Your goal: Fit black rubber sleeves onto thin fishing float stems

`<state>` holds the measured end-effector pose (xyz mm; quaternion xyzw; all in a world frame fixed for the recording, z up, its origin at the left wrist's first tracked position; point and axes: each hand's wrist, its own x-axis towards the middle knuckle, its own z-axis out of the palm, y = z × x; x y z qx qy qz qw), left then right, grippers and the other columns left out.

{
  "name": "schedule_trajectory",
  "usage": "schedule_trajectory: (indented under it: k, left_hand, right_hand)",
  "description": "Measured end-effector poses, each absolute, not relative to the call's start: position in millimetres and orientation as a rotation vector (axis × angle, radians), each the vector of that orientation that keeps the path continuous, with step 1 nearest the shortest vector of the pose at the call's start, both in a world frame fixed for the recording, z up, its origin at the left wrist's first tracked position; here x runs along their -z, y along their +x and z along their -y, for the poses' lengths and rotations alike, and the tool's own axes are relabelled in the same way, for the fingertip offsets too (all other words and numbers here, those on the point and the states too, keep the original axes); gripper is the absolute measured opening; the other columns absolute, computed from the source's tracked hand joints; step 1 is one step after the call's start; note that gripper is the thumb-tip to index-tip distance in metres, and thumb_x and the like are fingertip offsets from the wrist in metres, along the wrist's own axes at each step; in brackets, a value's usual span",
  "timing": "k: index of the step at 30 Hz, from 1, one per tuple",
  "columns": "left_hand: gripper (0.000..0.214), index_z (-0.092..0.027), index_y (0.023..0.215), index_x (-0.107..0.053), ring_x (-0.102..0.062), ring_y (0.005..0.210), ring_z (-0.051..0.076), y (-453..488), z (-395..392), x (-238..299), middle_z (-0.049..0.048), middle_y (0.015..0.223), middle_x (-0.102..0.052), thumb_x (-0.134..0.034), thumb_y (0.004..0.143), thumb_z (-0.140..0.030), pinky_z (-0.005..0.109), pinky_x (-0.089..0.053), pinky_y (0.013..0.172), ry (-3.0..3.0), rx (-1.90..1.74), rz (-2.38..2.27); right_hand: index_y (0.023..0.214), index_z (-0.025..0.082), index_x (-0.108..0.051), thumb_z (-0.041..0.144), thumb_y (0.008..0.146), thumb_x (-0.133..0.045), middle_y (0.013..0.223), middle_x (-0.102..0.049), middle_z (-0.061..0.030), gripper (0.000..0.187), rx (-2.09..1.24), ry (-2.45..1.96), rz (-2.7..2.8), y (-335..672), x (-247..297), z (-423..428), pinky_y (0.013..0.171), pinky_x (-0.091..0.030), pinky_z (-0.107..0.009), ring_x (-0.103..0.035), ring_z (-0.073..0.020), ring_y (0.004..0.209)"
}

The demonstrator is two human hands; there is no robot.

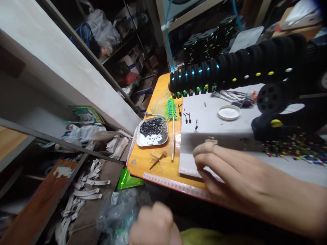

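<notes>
My right hand (230, 177) reaches in from the right with its fingers stretched out. Its fingertips rest on the near left corner of a white sheet (204, 126) that covers the orange table (153, 163). The forefinger wears a tan wrap (205, 147) at its tip. Nothing shows in this hand. My left hand (153, 224) is low at the bottom edge, blurred, above a clear plastic bag (117, 211); its fingers do not show. Small black pieces (187, 117) lie on the sheet beyond my right hand.
A white tray (152, 131) of small black tubes sits on the table's left. Beside it lie a thin stick with green tufts (171, 112) and a white lid (229, 112). Black foam rolls (242, 68) stuck with coloured pins hang overhead. Coloured beads (296, 149) lie right. Clutter fills the floor at left.
</notes>
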<state>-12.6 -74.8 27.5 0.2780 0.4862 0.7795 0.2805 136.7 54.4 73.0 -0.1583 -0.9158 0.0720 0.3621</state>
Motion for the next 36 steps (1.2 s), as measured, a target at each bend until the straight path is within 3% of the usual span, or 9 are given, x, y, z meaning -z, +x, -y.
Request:
schedule_trajectory:
  k: [5, 8, 11, 17, 21, 25, 28, 32, 36]
  left_hand:
    - [0.010, -0.028, 0.093, -0.068, -0.054, 0.064, 0.011, -11, 48, -22, -0.0060, 0.064, -0.062, -0.066, 0.102, -0.032, 0.030, -0.052, 0.085, 0.977, -1.920, -1.179]
    - [0.018, -0.022, 0.089, -0.064, -0.054, 0.062, 0.008, -6, 42, -18, -0.0047, 0.070, -0.061, -0.062, 0.104, -0.033, 0.021, -0.049, 0.069, 0.813, -1.726, -1.039]
    - [0.022, -0.021, 0.092, -0.060, -0.041, 0.048, 0.005, 0, 39, -15, -0.0063, 0.066, -0.055, -0.066, 0.101, -0.041, 0.015, -0.039, 0.049, 0.611, -1.597, -0.902]
    - [0.034, -0.020, 0.087, -0.057, -0.033, 0.049, 0.005, 6, 37, -21, -0.0078, 0.061, -0.048, -0.073, 0.094, -0.049, 0.013, -0.032, 0.047, 0.598, -1.514, -1.001]
    - [0.032, -0.020, 0.095, -0.068, -0.055, 0.066, 0.012, 9, 39, -24, -0.0006, 0.075, -0.061, -0.071, 0.094, -0.052, 0.023, -0.052, 0.070, 0.738, -1.590, -1.249]
    - [0.032, -0.021, 0.103, -0.072, -0.068, 0.096, 0.022, 10, 42, -16, 0.0100, 0.101, -0.074, -0.064, 0.099, -0.051, 0.030, -0.053, 0.092, 0.901, -1.586, -1.410]
    - [0.027, -0.021, 0.099, -0.069, -0.066, 0.090, 0.019, 10, 42, -9, 0.0077, 0.097, -0.071, -0.063, 0.100, -0.047, 0.028, -0.055, 0.085, 0.873, -1.626, -1.395]
    - [0.025, -0.021, 0.088, -0.064, -0.051, 0.060, 0.009, 9, 41, -8, -0.0034, 0.069, -0.056, -0.066, 0.100, -0.042, 0.016, -0.047, 0.059, 0.685, -1.867, -1.173]
    - [0.020, -0.022, 0.086, -0.062, -0.043, 0.055, 0.007, 4, 43, -13, -0.0055, 0.065, -0.051, -0.063, 0.103, -0.033, 0.013, -0.042, 0.054, 0.716, -1.936, -1.060]
  right_hand:
    - [0.080, 0.021, -0.055, 0.015, 0.098, -0.061, 0.072, -0.058, 0.0022, 0.020, -0.783, -0.391, 2.225, 135, -80, -58, 0.052, -0.042, -0.019, -0.053, -0.0097, 0.060]
    - [0.078, 0.020, -0.061, 0.011, 0.097, -0.059, 0.073, -0.061, 0.0026, 0.021, -0.937, -0.441, 2.156, 134, -82, -60, 0.053, -0.045, -0.018, -0.057, -0.0087, 0.059]
    - [0.083, 0.020, -0.072, 0.011, 0.097, -0.058, 0.076, -0.064, -0.0004, 0.021, -0.953, -0.492, 2.132, 133, -80, -63, 0.055, -0.049, -0.019, -0.061, -0.0103, 0.062]
    - [0.086, 0.018, -0.077, 0.019, 0.099, -0.061, 0.075, -0.063, -0.0035, 0.021, -0.903, -0.509, 2.122, 133, -73, -63, 0.056, -0.049, -0.020, -0.061, -0.0123, 0.066]
    - [0.084, 0.018, -0.075, 0.019, 0.097, -0.065, 0.073, -0.063, -0.0021, 0.017, -0.885, -0.456, 2.122, 134, -68, -63, 0.055, -0.046, -0.020, -0.059, -0.0117, 0.063]
    - [0.086, 0.018, -0.073, 0.014, 0.097, -0.060, 0.076, -0.064, -0.0030, 0.017, -0.836, -0.478, 2.155, 134, -70, -60, 0.056, -0.047, -0.020, -0.060, -0.0118, 0.065]
    - [0.088, 0.018, -0.073, 0.013, 0.096, -0.060, 0.075, -0.063, -0.0025, 0.016, -0.813, -0.495, 2.157, 134, -70, -58, 0.055, -0.047, -0.021, -0.061, -0.0119, 0.064]
    - [0.089, 0.019, -0.073, 0.013, 0.097, -0.062, 0.077, -0.063, -0.0031, 0.015, -0.800, -0.474, 2.177, 137, -68, -58, 0.057, -0.047, -0.023, -0.061, -0.0136, 0.066]
    - [0.097, 0.020, -0.073, 0.015, 0.097, -0.063, 0.079, -0.062, -0.0042, 0.011, -0.709, -0.393, 2.257, 138, -62, -60, 0.059, -0.047, -0.025, -0.059, -0.0161, 0.070]
